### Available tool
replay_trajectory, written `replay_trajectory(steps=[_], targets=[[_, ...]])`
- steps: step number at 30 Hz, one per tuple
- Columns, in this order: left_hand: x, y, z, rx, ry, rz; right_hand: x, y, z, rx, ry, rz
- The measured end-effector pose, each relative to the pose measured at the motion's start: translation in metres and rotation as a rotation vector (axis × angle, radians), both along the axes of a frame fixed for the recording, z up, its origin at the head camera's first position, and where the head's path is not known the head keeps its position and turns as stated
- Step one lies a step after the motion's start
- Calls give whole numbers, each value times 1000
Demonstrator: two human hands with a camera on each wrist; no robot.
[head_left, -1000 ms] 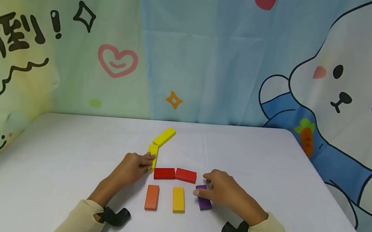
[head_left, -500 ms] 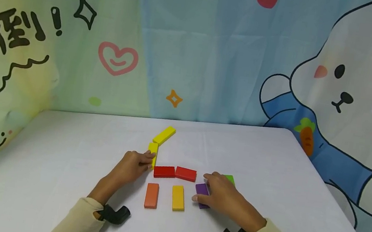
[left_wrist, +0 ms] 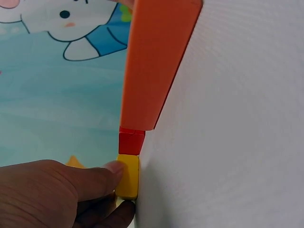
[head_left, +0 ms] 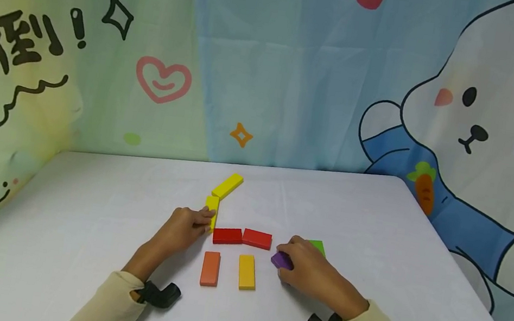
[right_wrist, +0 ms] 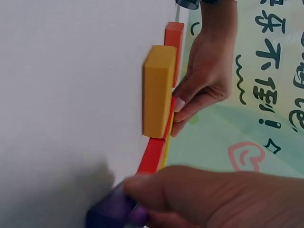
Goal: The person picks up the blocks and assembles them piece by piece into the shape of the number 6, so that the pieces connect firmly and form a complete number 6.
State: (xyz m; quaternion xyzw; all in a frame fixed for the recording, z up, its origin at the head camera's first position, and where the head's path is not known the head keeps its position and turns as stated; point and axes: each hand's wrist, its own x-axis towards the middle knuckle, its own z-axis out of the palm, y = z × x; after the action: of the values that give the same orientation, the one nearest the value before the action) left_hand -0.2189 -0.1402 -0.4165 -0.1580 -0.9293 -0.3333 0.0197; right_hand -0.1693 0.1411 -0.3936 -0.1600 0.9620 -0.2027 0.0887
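Observation:
My left hand (head_left: 183,229) pinches the nearer of two yellow blocks (head_left: 212,202) between thumb and fingers, as the left wrist view shows closely. That block's near end meets the left one of two red blocks (head_left: 227,236), which lie end to end. The other yellow block (head_left: 227,186) slants away from its far end. To the right, my right hand (head_left: 308,266) grips a purple block (head_left: 281,260) between thumb and fingers. The purple block is blurred and tilted in the right wrist view (right_wrist: 111,209). A green block (head_left: 318,246) lies behind that hand, partly hidden.
An orange block (head_left: 210,269) and an amber-yellow block (head_left: 247,272) lie on the white table (head_left: 135,182), nearer me than the red ones. A printed curtain (head_left: 288,77) hangs along the table's back edge.
The right fingers have closed round the purple block, which was lying flat beneath them and is now turned. The green block has come into sight behind that hand. The left hand holds its place.

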Motion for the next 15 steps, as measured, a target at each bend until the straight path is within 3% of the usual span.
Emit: replay_trajectory(steps=[15], targets=[[0, -3, -1, 28, 36, -26, -10, 7, -2, -49, 26, 31]])
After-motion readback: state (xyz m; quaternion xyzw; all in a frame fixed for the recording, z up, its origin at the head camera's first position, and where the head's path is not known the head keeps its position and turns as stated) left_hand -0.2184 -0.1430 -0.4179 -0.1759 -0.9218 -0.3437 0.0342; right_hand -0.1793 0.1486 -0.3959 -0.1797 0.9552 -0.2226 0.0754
